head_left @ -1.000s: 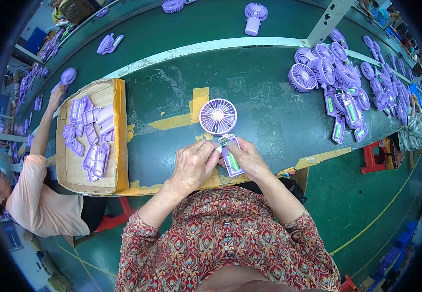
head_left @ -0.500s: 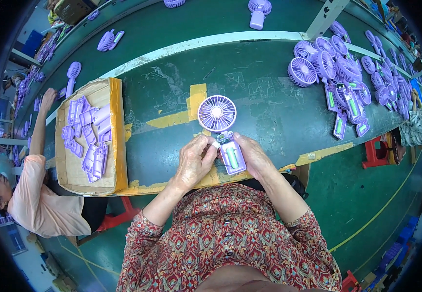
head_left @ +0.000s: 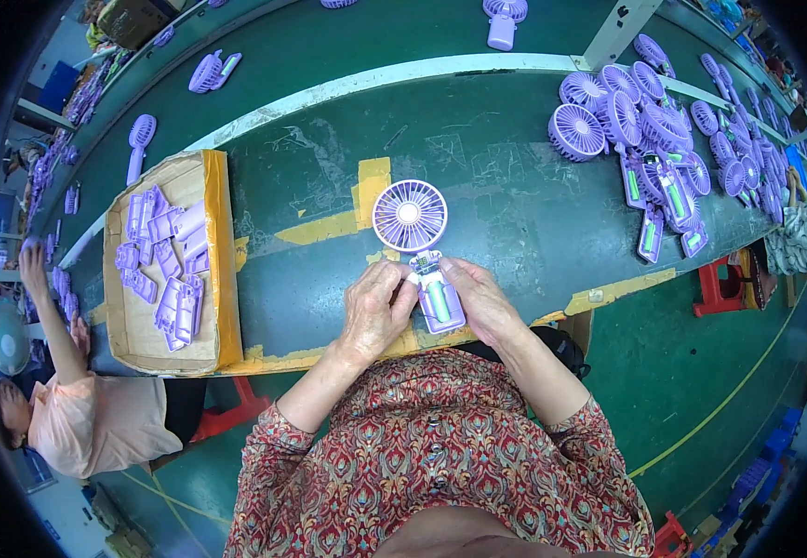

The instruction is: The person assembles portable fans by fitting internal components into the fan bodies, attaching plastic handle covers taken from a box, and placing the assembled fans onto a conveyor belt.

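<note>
A purple handheld fan (head_left: 410,216) lies at the near edge of the green bench, its round grille pointing away from me. The open handle (head_left: 440,308) shows a green battery cell and a small circuit board near the neck. My left hand (head_left: 377,302) pinches at the left side of the board; what its fingertips hold, if anything, is too small to make out. On the other side, my right hand (head_left: 480,299) grips the handle's upper right edge between thumb and fingers.
A cardboard tray (head_left: 225,270) with purple handle covers (head_left: 179,310) stands on my left. Piled at the right are several purple fans (head_left: 619,119), some with open handles. Beyond the white rail (head_left: 366,84) more fans lie on a green surface. A co-worker (head_left: 96,418) sits at the left.
The fan and both my hands have shifted very slightly left in the picture. The co-worker's arm has swung away from the fans beyond the tray, and a second hand now shows.
</note>
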Demonstrator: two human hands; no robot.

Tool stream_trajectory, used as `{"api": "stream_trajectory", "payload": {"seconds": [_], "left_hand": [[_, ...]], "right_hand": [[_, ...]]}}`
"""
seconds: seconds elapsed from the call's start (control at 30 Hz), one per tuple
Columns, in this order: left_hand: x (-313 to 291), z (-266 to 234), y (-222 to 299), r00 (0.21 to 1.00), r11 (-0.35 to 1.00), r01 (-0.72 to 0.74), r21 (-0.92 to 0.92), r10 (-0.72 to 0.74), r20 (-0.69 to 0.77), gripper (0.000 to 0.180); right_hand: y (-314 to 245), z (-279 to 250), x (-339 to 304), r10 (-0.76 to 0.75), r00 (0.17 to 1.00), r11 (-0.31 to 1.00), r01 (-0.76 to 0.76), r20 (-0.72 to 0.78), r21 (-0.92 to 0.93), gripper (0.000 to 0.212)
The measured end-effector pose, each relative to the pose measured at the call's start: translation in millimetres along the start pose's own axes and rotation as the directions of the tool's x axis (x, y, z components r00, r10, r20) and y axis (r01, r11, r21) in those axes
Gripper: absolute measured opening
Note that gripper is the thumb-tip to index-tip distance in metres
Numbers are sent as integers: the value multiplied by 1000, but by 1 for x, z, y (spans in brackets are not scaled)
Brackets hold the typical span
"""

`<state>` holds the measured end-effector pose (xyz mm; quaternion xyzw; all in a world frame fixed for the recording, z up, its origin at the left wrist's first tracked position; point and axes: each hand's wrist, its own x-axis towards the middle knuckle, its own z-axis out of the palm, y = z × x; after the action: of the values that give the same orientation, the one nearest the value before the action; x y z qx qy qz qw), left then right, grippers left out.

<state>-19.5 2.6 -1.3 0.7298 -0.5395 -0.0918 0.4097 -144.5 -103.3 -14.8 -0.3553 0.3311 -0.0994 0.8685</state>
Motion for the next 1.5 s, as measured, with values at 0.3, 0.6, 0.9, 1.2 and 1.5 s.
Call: {"api": "stream_trajectory", "payload": {"seconds": [0.3,0.6,0.9,1.2,1.5], "left_hand": [[3,-4,6,999,998,-33,-50,32,-21,21],[5,-9,8,973,970,-209,122,194,121,28],[13,-13,14,942,959,-229,167,175,285,33],[16,-18,11,948,977,-192,91,161,275,24],[-5,-36,-7,951,987,-153,-58,162,263,25]], "right_hand": [[1,1,-2,-42,999,993,44,15,-110,34],[-1,-5,-5,-93,975,962,140,202,-233,34],[-2,-3,-6,-157,972,860,221,173,-460,33],[-8,-11,5,31,987,970,9,158,-245,33],[-5,-1,5,50,993,996,-43,104,-75,29]]}}
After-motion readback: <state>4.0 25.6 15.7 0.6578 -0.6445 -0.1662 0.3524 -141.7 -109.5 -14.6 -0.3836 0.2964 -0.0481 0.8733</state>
